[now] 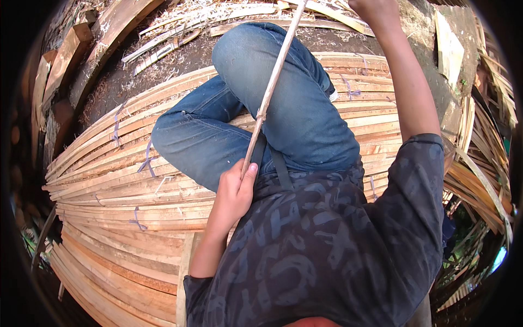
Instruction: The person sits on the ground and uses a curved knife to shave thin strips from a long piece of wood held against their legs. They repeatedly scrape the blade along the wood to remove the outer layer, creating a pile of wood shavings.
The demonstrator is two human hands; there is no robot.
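Note:
A long, thin wooden stick (pixel 277 68) slants up from my waist, across my raised knee, and runs out past the top edge of the picture. Its lower end is in my left hand (pixel 235 186), whose fingers wrap round it with the thumb laid along it. My right arm reaches far forward. At the top edge, the picture cuts off my right hand (pixel 376 8); the visible part is curled closed, and whatever it may hold is out of sight. A dark strap (pixel 280 169) lies at my waist, close to the stick's lower end.
Beneath and around my crossed legs lie bundles of long wooden strips (pixel 109 191), bound with purple ties (pixel 147 161). Thick timbers (pixel 117 32) lean at the far left. Loose slats (pixel 163 54) and shavings litter the ground ahead. More strips (pixel 479 196) are piled at the right.

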